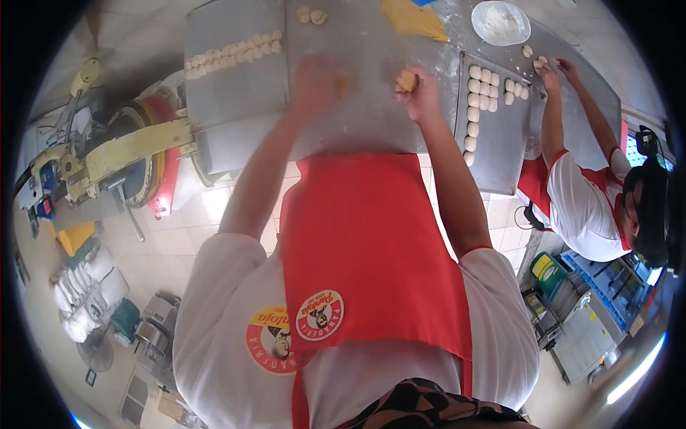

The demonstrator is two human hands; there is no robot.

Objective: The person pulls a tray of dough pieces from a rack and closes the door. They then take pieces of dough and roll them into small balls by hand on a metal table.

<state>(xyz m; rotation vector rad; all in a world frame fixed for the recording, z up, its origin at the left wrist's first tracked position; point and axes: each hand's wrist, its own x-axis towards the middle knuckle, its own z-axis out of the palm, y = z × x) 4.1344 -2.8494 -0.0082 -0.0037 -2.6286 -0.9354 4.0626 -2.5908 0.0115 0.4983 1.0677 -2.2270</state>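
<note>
My right hand (421, 96) is closed round a lump of yellow dough (407, 80), which shows at the thumb side above the metal table (379, 125). Across from it, my left hand (316, 84) is smeared by motion; a blurred yellowish lump, apparently the same kind of dough (344, 85), shows at its fingers. A gap separates the two hands. Beyond them, a larger flat mass of yellow dough (416, 20) lies on the table. Two small pale dough balls (312, 16) sit at the far edge.
On the left, a tray (236, 93) carries rows of pale dough pieces (236, 54). Another tray (493, 157) on the right holds round dough balls (473, 100). A white bowl of flour (500, 23) stands far right. A co-worker (586, 193) handles dough there. Cream-coloured machinery (136, 146) stands left.
</note>
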